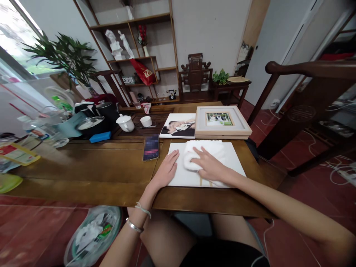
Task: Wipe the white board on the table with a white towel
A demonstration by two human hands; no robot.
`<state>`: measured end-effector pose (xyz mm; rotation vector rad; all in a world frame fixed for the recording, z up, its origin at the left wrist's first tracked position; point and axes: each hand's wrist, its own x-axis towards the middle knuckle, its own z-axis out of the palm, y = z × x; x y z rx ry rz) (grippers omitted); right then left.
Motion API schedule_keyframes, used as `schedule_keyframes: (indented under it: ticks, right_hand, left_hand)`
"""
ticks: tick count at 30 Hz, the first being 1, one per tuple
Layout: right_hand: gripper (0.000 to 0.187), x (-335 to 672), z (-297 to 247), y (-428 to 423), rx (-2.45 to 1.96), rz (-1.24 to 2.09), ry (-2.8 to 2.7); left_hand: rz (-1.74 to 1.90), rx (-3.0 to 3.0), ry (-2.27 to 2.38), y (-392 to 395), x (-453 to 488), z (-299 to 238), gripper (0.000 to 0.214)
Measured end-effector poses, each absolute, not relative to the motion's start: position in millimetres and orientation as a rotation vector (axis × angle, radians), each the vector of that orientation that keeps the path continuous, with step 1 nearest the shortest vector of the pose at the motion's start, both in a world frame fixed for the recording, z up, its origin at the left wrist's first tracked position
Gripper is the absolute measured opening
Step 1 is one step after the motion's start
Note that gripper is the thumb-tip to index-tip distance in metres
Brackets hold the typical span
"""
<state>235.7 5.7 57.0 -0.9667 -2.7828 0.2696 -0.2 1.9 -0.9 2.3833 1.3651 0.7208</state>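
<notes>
One right hand (pixel 209 164) spread on cloth (pixel 216 148), left (pixel 167 169) flat

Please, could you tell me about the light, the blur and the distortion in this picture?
Head view: the window at upper left is overexposed; the white cloth under the right hand shows little detail; the plastic bottle at left looks soft; the phone screen is pixelated; wide-angle distortion seems to tilt the shelf unit and stretch the right forearm.

The head view looks forward, down over the hands (pixel 167 168).
</notes>
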Motion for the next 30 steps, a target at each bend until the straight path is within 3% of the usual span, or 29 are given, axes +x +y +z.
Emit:
schedule_keyframes:
  ticks: [10, 19, 26, 30]
  right_hand:
    - [0.045, 227.8, 57.7, -58.5, -0.721, 0.324, -2.931]
    - [0.049, 197.8, 72.5, 29.1, -1.128, 0.027, -2.883]
    - [0.026, 206.5, 70.1, -58.5, -0.578, -0.113, -3.045]
    - [0.026, 208.7, 80.8, -55.6, -0.611, -0.046, -3.099]
  left_hand:
    - [0.701, 2.386, 1.393, 1.8, 0.8, -0.3, 0.047]
    - [0.728, 2.344, 1.383, 1.1, 2.8, 3.3, 0.047]
    - [0.7, 2.341, 1.375, 0.4, 0.2, 2.7, 0.048]
    - [0.714, 2.354, 1.366, 0.6, -0.4, 1.4, 0.048]
